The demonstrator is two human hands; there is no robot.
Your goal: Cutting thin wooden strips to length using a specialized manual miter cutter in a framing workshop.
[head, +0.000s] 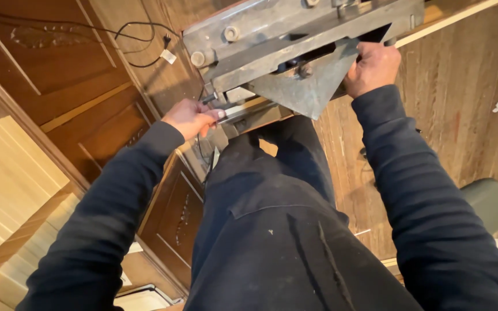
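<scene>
Nearest, the left hand (193,118) is closing around a small handle at ten o'clock of the grey metal machine (295,46); farther, at three o'clock, the right hand (373,68) is gripping its frame edge. Keeping both grips firm and level looks wise while standing over the wooden floor (462,98).

Machine (295,40): ahead, above the legs (278,190).
Door (87,109): lay left.
Floor (456,98): lay right.
Cable (139,34): on door.
</scene>
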